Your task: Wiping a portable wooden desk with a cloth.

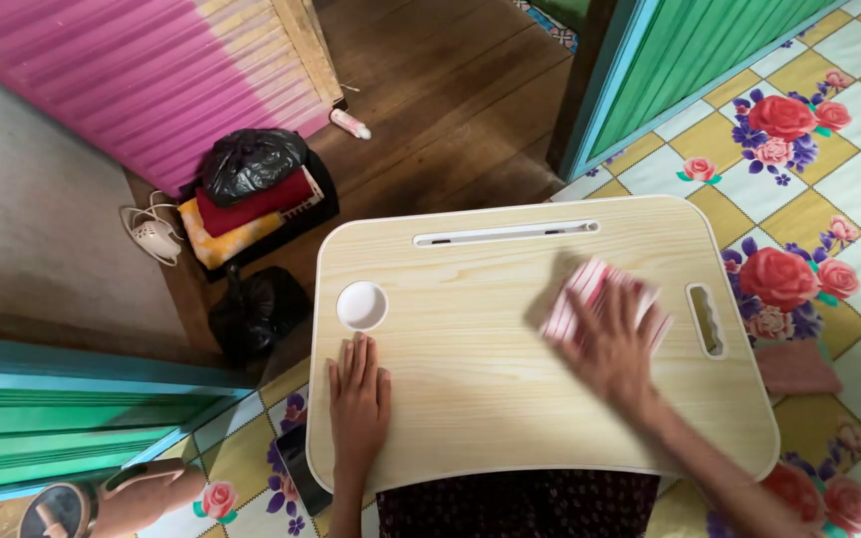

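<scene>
1. Bench: pale wood-grain laminate, smooth, matt, with white plastic edging.
2. Cup recess: white plastic, smooth.
3. Cloth under right hand: soft fabric, pink and white stripes.
4. Floor mat: glossy vinyl, printed with roses and checks.
5. Floorboards: dark wood, worn, slightly shiny.
6. Bag: black plastic, crinkled, glossy.
7. Pink wall: corrugated sheet, painted.

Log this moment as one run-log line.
left hand: flat on lap table, below round cup recess | right hand: pressing striped cloth on tabletop | floor: flowered mat
</scene>
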